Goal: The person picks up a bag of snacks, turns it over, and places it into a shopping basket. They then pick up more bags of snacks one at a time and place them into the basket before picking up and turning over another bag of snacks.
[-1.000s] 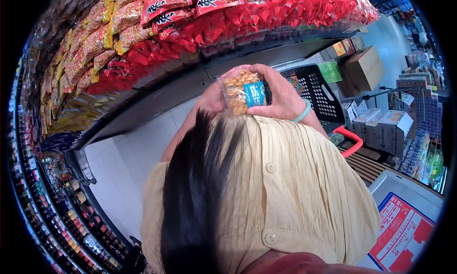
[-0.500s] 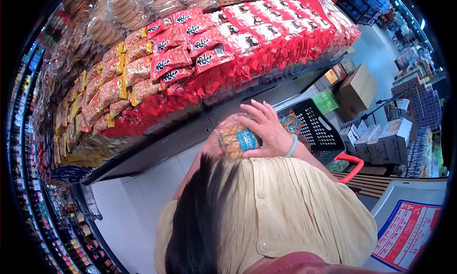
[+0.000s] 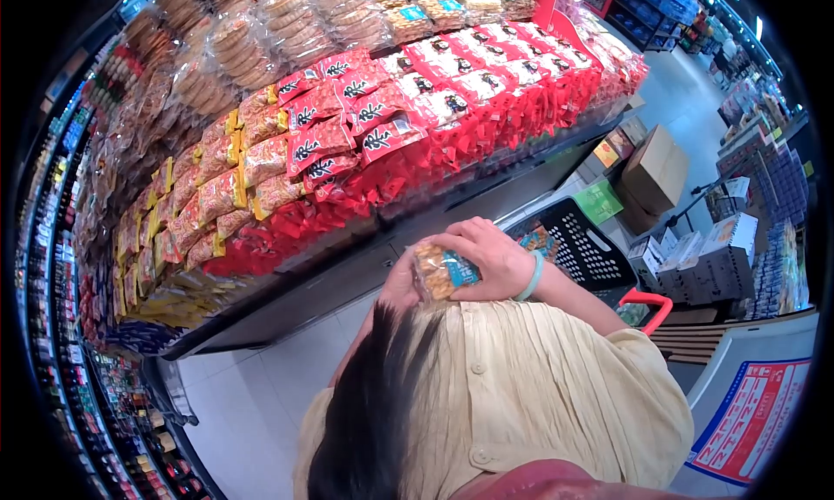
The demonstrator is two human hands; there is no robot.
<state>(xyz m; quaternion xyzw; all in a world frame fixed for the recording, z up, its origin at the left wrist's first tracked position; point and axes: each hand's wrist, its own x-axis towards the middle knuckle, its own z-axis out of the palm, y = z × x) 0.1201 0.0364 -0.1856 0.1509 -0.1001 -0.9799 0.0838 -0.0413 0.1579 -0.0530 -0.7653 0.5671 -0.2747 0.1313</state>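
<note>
In front of my chest I hold a clear pack of golden-brown snacks with a blue label (image 3: pixel 437 272). My left hand (image 3: pixel 400 280) is closed around the pack's left side, its fingers partly hidden behind it. With a pale green bangle at the wrist, my right hand (image 3: pixel 493 255) curls over the right end and top of the pack, thumb on the near side. Just beyond the right wrist stands a black shopping basket (image 3: pixel 586 244) with a red handle (image 3: pixel 650 311), and more snack packs (image 3: pixel 540 239) show inside it.
A long display ahead holds red snack bags (image 3: pixel 382 135), yellow-and-red bags (image 3: pixel 221 192) and clear packs of round crackers (image 3: pixel 239 48). Cardboard boxes (image 3: pixel 656 168) stand at right, near white cartons (image 3: pixel 712 257). A red-and-white floor-box sign (image 3: pixel 751 422) is at lower right.
The fingers of my right hand, raised and spread before, have lowered and curled over the pack. The view has shifted slightly, so the display appears lower.
</note>
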